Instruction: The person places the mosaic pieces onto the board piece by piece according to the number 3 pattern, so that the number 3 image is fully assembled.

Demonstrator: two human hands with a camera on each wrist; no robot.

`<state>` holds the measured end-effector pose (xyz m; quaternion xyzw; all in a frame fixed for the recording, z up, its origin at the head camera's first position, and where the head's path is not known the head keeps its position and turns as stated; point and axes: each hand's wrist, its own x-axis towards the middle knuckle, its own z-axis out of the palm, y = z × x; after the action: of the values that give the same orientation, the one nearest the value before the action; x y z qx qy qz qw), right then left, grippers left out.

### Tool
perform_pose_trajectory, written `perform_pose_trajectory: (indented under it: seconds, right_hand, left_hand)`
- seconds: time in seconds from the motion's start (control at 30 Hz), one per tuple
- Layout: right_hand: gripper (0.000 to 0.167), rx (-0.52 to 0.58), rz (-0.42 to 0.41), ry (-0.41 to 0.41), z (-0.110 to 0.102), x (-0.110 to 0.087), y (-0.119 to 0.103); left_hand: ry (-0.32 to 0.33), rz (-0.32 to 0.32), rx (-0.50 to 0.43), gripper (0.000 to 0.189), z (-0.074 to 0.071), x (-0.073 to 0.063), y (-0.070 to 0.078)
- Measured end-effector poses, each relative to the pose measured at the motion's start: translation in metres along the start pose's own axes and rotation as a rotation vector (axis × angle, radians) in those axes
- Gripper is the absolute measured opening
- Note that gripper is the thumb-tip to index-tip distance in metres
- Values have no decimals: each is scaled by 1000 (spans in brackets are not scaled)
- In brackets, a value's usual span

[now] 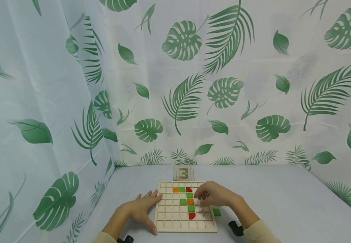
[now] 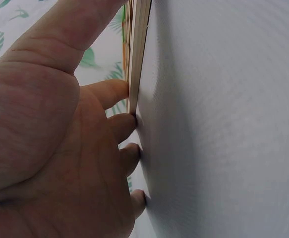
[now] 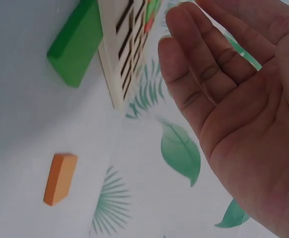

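A wooden grid board (image 1: 169, 224) lies on the table with several green and orange squares and two red rounded pieces in its cells. My left hand (image 1: 140, 207) is spread along the board's left edge, fingertips touching its side in the left wrist view. Over the right part of the board is my right hand (image 1: 213, 194), fingers loosely bent, thumb and index apart. No piece shows between them, though the fingertips are partly hidden. Just off the board's right edge lies a green block (image 3: 77, 47). An orange block (image 3: 60, 179) rests farther off in the right wrist view.
Behind the board sits a small pattern card (image 1: 176, 177) with a coloured grid. The pale table (image 1: 278, 199) meets a leaf-printed curtain (image 1: 248, 101) at the back and sides. A dark device (image 1: 236, 228) is at the right wrist.
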<state>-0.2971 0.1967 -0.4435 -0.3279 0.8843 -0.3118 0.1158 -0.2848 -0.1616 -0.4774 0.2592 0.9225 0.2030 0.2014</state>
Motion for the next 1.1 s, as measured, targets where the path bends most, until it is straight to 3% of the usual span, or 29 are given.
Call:
perform_pose_trajectory:
  seconds: [1.1]
  right_hand:
    - [28,-16,71,45,-23,-24,17]
  left_hand:
    - [-7,-5,-12,124,-1,0,1]
